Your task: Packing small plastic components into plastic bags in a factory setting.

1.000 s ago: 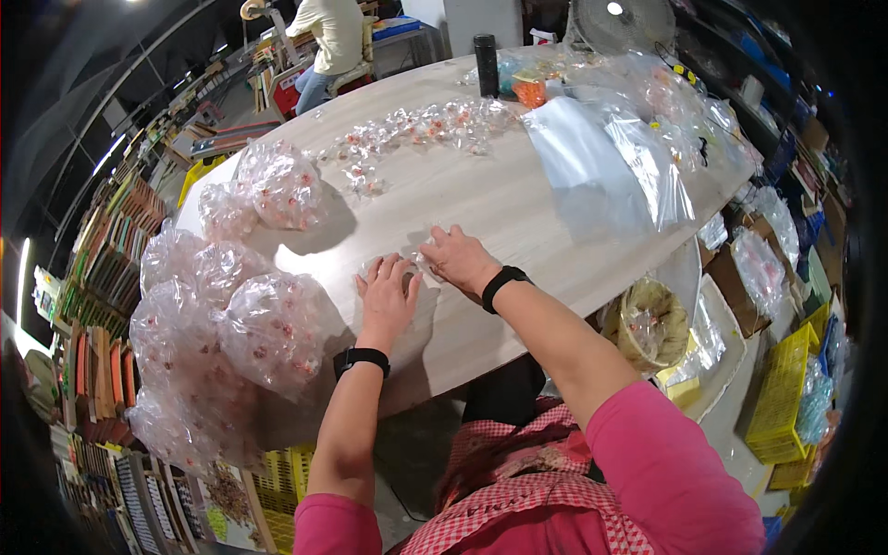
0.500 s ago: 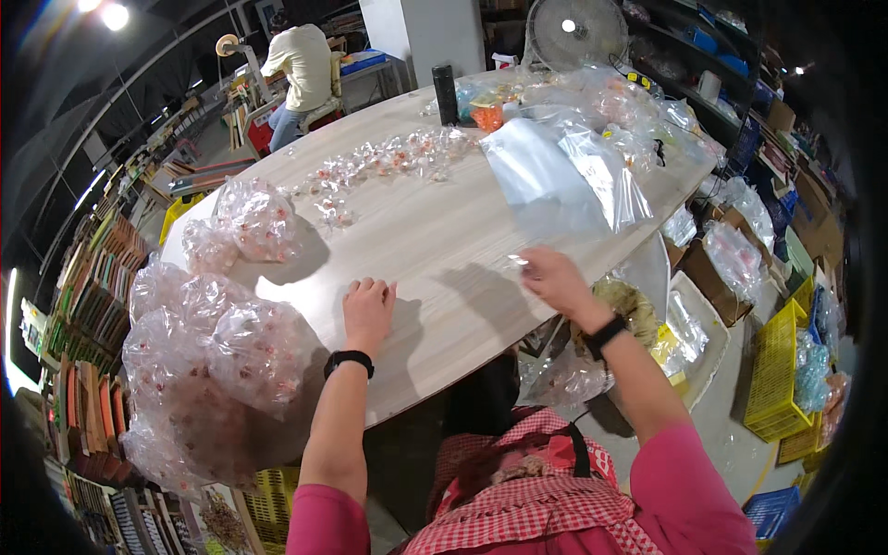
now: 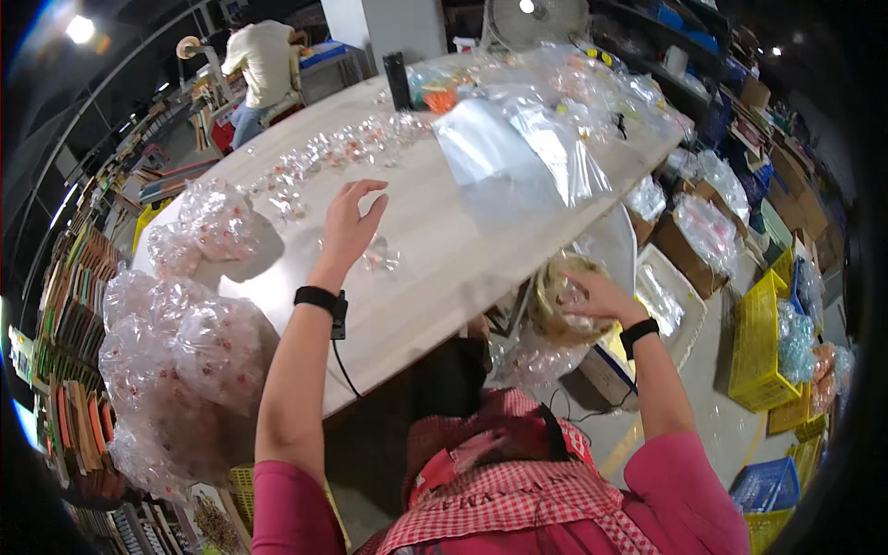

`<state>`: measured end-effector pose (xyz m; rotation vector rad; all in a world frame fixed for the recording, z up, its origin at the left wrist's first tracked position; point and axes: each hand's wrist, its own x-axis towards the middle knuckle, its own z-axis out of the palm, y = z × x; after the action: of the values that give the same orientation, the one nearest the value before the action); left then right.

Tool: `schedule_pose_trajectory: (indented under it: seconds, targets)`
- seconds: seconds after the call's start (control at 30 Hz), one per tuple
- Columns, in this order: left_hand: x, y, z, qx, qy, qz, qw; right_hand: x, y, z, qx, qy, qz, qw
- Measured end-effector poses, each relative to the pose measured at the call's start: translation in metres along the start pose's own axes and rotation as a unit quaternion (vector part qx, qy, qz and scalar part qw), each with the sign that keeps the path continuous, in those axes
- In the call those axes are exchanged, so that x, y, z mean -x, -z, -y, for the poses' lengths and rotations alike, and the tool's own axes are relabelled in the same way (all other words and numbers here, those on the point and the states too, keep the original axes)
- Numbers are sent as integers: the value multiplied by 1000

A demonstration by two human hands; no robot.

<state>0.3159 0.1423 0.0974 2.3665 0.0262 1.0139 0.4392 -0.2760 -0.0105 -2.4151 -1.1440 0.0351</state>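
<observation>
Head view: the left hand (image 3: 350, 225) hovers above the tabletop (image 3: 421, 236), fingers loosely bent together, thumb apart from them. Just beside its wrist, a few small clear packets (image 3: 381, 258) lie between the tabletop's middle and near edge; more packets (image 3: 347, 146) stretch along the far left edge. Off the near right edge, the right hand (image 3: 599, 298) reaches into a round basket (image 3: 546, 310); whether its fingers pinch anything, I cannot tell. Bulging clear bags (image 3: 222, 356) crowd the near left corner.
</observation>
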Motion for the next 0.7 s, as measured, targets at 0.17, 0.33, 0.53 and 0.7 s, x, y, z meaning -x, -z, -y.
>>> schedule_pose_trajectory:
  seconds: [0.17, 0.33, 0.53, 0.7]
  targets:
    - [63, 8, -112, 125, 3, 267, 956, 1, 28, 11, -175, -177, 78, 965]
    - [149, -71, -156, 271, 112, 400, 868, 11, -18, -34, -15, 5, 94, 995]
    - [197, -193, -125, 198, 253, 356, 878, -16, -19, -6, 23, -37, 468, 883]
    - [204, -253, -120, 388, 359, 313, 789, -19, -58, -79, -108, 62, 426, 896]
